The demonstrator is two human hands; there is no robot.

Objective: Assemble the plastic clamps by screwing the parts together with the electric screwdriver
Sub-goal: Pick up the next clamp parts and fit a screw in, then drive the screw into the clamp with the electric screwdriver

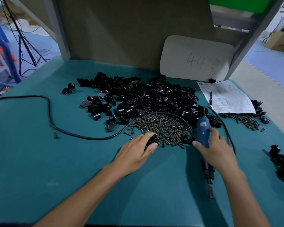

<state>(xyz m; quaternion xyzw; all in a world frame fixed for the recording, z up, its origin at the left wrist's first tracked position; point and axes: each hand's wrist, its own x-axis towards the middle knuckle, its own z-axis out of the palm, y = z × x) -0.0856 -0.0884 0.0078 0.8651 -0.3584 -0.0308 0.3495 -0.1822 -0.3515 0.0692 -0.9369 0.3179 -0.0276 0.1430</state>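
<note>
My left hand [138,151] grips a clamp [152,140] at the near edge of the screw pile [161,128]. My right hand [216,151], just right of it, grips the screwdriver [203,128], which points away from the pile, toward me.

The right hand [218,151] hides half the electric screwdriver [203,128]; its tip is blurred. The left hand [134,153] covers most of a clamp part [152,139]. Blurred clamps [279,161] at the right edge of the table [72,161] are cut off.

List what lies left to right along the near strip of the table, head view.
Lone screw → left hand gripping a clamp part → right hand gripping the electric screwdriver → black clamps at the right edge.
</note>
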